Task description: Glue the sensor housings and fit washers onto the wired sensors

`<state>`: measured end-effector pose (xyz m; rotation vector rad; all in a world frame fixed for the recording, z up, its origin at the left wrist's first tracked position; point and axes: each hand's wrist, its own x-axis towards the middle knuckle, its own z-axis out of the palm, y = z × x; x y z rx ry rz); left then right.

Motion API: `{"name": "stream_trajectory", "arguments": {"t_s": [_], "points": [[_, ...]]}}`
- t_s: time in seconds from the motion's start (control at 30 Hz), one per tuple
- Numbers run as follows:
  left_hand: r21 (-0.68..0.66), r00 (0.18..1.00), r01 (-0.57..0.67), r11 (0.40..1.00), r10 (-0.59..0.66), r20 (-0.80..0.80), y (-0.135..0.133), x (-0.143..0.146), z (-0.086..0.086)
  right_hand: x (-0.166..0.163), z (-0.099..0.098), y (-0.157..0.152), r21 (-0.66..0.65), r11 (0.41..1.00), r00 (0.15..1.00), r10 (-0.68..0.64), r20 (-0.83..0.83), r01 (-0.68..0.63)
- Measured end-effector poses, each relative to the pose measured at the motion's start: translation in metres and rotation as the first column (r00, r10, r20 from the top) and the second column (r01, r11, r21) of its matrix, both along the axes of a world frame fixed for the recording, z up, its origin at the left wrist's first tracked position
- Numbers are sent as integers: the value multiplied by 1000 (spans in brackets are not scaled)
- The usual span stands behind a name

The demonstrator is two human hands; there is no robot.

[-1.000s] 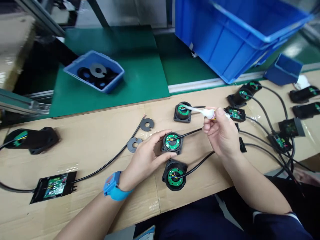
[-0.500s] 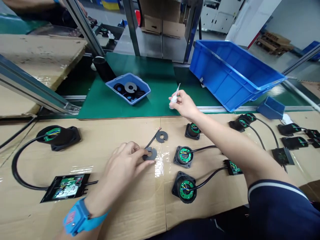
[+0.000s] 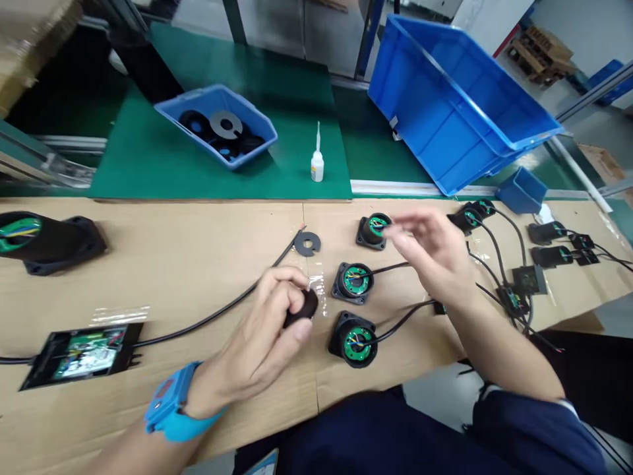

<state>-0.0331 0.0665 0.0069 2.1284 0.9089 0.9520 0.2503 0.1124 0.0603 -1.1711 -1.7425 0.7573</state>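
My left hand (image 3: pixel 270 323), with a blue band on its wrist, grips a dark notched washer (image 3: pixel 302 309) just above the cardboard; the fingers cover part of it. A second notched washer (image 3: pixel 307 244) lies flat beyond it, touching or beside a black cable's (image 3: pixel 230 305) end. My right hand (image 3: pixel 432 251) is in the air, slightly blurred, fingers apart and holding nothing. Close to it stand three black housings with green circuit boards inside: a far one (image 3: pixel 374 229), a middle one (image 3: pixel 354 282) and a near one (image 3: pixel 355 340). A white dropper bottle (image 3: pixel 317 166) stands upright on the green mat (image 3: pixel 291 99).
A small blue bin (image 3: pixel 165 109) of washers sits on the mat. A big blue crate (image 3: pixel 425 125) leans at the back right. A circuit board in a black frame (image 3: pixel 82 356) and a larger housing (image 3: pixel 59 247) lie left. Several cabled housings (image 3: pixel 546 254) lie far right.
My right hand has let go of the bottle, left it on the mat, and moved right and nearer. My left hand has lifted and tilted the washer. The view has shifted.
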Motion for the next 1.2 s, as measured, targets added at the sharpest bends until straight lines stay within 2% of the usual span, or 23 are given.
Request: {"name": "stream_trajectory", "arguments": {"t_s": [0.1,0.17,0.23,0.3,0.43,0.53,0.63,0.77,0.87,0.97,1.2], "points": [[-127,955,291,948,-279,104,-9,21,-3,31,-9,-68,-67,997,985,53,162,-43],[-217,934,357,909,-342,103,-16,34,-9,43,-24,-89,-63,995,945,98,311,-83],[-265,951,308,914,-296,85,-27,44,-15,46,-39,-96,-66,991,897,135,422,-118],[-263,984,177,948,-168,56,-40,51,-19,44,-49,-97,-49,991,876,135,462,-127],[-190,997,-51,981,61,47,-66,63,-24,39,-52,-101,135,987,896,19,444,-88],[-157,989,-134,979,142,42,-75,69,-28,40,-52,-108,208,973,901,1,434,-102],[-117,990,-135,984,139,29,-77,64,-26,43,-56,-109,210,972,906,9,424,-109],[-37,991,-124,992,122,-54,-80,45,-10,42,-61,-105,161,982,917,22,399,-94],[-49,981,-130,990,122,-152,-83,34,7,42,-63,-101,135,986,924,38,380,-96],[-76,979,-103,992,88,-183,-82,34,17,44,-63,-100,147,983,932,54,358,-113],[-79,991,-28,996,17,-134,-69,46,14,48,-63,-100,154,973,924,104,368,-171]]}}
